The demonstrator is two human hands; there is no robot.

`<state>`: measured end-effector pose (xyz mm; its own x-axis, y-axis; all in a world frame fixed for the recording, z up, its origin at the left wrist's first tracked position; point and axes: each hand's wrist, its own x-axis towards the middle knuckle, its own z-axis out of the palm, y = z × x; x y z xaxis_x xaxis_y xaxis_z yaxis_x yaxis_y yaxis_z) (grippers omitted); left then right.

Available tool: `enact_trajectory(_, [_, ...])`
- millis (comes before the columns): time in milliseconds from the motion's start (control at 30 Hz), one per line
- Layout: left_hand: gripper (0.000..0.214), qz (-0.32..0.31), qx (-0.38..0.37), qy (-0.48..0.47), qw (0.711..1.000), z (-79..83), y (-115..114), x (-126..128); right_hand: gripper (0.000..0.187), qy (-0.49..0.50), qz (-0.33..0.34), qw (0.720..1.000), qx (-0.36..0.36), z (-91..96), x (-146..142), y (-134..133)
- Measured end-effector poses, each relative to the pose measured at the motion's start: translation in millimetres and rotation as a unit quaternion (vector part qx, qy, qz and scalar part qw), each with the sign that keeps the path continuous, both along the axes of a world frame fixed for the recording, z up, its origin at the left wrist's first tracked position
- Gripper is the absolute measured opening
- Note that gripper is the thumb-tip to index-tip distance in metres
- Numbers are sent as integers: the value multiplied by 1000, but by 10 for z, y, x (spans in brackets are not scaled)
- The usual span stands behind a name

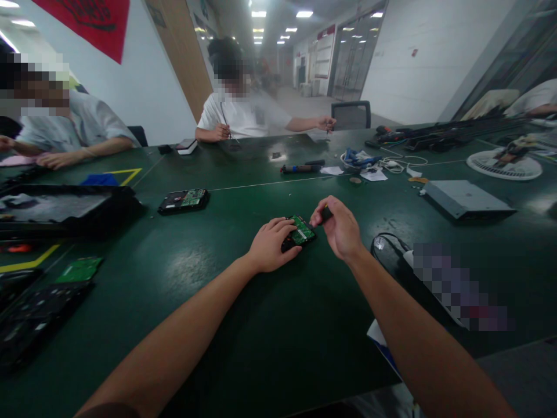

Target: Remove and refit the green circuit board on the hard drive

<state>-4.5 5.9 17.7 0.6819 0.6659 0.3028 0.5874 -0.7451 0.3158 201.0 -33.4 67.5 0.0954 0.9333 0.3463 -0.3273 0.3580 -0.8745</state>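
A hard drive (303,231) lies on the green table in front of me, its green circuit board facing up. My left hand (275,245) grips it from the left, fingers over the board and thumb along the near edge, covering part of it. Just to the right, my right hand (340,229) is closed around a screwdriver (326,213) with a dark handle. Its tip is near the drive's right edge; whether it touches, I cannot tell. Farther left sits a second hard drive (184,201), also board up.
A black tray (126,203) and loose circuit boards (80,270) occupy the left side. To the right are a phone-like slab (452,284) with a cable, a grey metal box (470,197) and a white round grille (505,165). Two people sit across the table.
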Motion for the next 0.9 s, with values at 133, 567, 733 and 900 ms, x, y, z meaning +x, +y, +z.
enact_trajectory(133, [55,1,2,0,1000,-3,4,1,50,29,-1,1000,-6,4,2,2])
enact_trajectory(567, [55,3,5,0,1000,11,-10,4,29,-44,-43,998,31,-35,23,28])
enact_trajectory(733, [55,2,8,-3,1000,11,-11,8,29,2,4,1000,14,-53,0,21])
enact_trajectory(900, [56,0,1,-5,1000,10,-6,5,44,34,-10,999,-19,-49,35,48])
